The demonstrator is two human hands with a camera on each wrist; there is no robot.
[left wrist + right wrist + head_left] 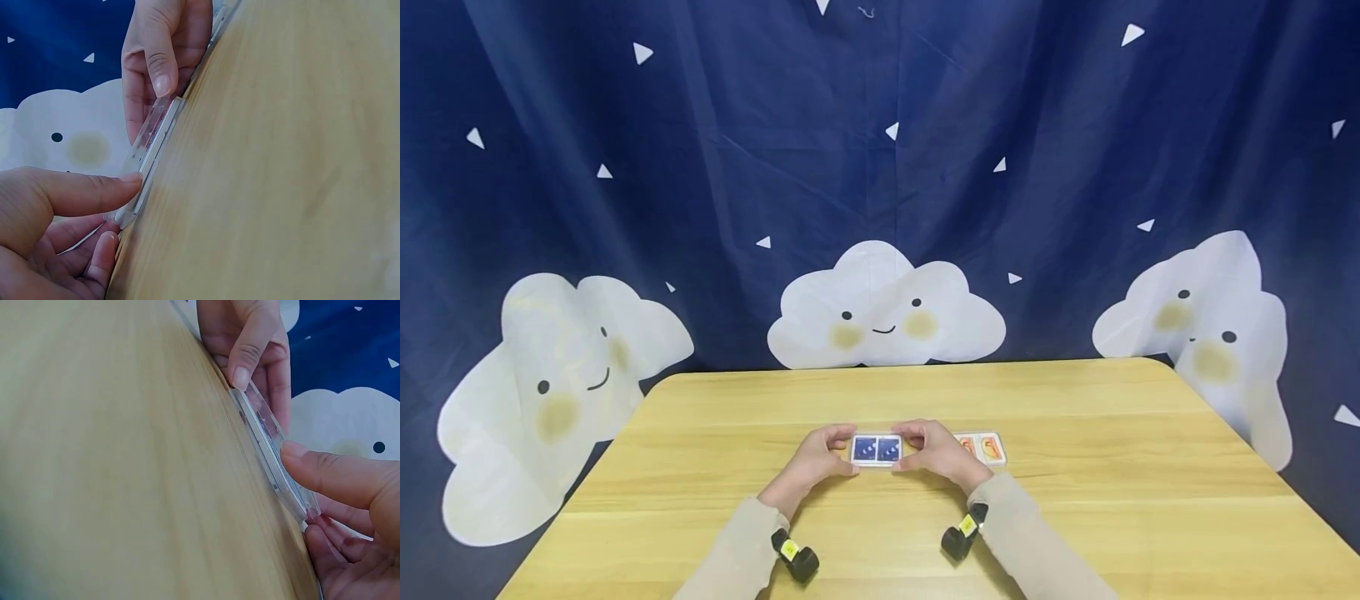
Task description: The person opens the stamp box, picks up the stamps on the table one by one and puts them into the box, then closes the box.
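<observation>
A flat, clear plastic case with a white body and two dark blue patterned squares on its face lies between the hands at the middle of the table. My left hand grips its left end, thumb on the near side and fingers on the far side. At the opposite end, my right hand pinches it the same way. Side-on in the left wrist view, the case shows a see-through layer over a white one, close over the tabletop. The right wrist view has a thumb against its edge.
A second clear case with orange pictures lies just right of my right hand, which partly covers it. The wooden table reaches back to a dark blue curtain printed with smiling clouds. Each wrist wears a black band with a small device.
</observation>
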